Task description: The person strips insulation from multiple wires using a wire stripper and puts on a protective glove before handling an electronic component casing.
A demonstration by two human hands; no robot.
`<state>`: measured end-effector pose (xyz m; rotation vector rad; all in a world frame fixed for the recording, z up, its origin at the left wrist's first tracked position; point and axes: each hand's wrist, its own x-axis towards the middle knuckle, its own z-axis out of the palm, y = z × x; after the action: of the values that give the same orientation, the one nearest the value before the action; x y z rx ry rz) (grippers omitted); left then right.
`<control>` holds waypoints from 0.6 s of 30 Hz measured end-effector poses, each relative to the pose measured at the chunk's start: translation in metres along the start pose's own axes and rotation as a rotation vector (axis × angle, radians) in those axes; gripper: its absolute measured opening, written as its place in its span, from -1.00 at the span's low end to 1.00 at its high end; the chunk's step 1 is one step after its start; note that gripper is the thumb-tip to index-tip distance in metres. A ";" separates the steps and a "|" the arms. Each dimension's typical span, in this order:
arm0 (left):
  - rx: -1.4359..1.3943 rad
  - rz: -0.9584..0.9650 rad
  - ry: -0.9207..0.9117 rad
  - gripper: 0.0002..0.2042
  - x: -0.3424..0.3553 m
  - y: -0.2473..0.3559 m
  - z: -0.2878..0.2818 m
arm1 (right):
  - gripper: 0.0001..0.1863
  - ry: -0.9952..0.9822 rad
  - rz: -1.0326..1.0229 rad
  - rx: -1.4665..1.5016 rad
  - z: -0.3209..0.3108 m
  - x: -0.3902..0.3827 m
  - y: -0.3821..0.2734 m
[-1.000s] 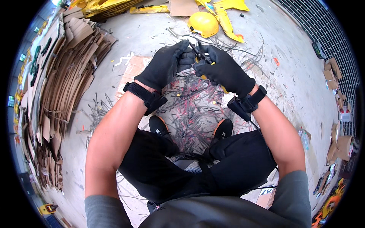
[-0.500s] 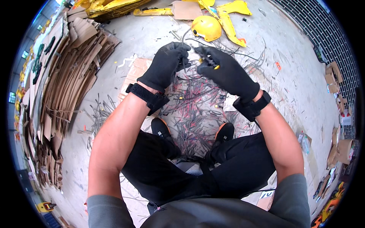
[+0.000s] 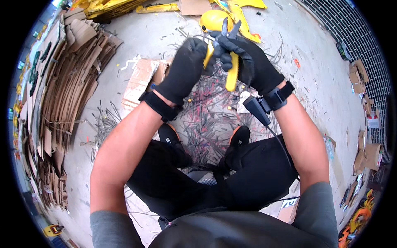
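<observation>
My right hand (image 3: 255,62), in a black glove, grips a pair of pliers with yellow handles (image 3: 233,74). Their grey jaws point away from me and stand apart, and the handles are spread. Close beside the other handle is my left hand (image 3: 186,66), also gloved, its fingers curled closed. A thin dark cable (image 3: 202,37) arches out at the top of that hand; most of what its fingers hold is hidden. Below both hands, many cut cable pieces (image 3: 202,124), grey, black and reddish, lie strewn over the floor between my shoes.
Stacked flattened cardboard (image 3: 78,78) rises on the left. A flat cardboard piece (image 3: 140,80) lies by my left wrist. Ahead are a yellow rounded shell (image 3: 213,20) and other yellow parts. Open cardboard boxes (image 3: 359,76) line the right wall.
The pliers have turned in my right hand: jaws now point away from me and the yellow handles show. My right wrist has rolled. My left hand has moved slightly right relative to the floor.
</observation>
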<state>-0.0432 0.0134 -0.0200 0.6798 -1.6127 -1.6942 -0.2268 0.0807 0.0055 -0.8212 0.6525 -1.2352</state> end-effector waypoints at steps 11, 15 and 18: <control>0.284 0.220 0.010 -0.75 0.006 0.008 -0.013 | -0.47 -0.020 0.042 -0.406 -0.023 -0.001 0.016; 0.424 0.198 -0.026 -0.75 0.006 0.013 -0.020 | -0.55 -0.034 -0.549 -1.609 0.007 -0.014 0.004; 0.391 0.093 -0.083 -0.75 0.001 0.018 -0.024 | -0.52 0.079 -0.355 -1.105 0.000 -0.009 0.000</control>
<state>-0.0232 -0.0026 -0.0037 0.7143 -2.0293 -1.3678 -0.2287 0.0894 0.0053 -1.8616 1.3290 -1.1747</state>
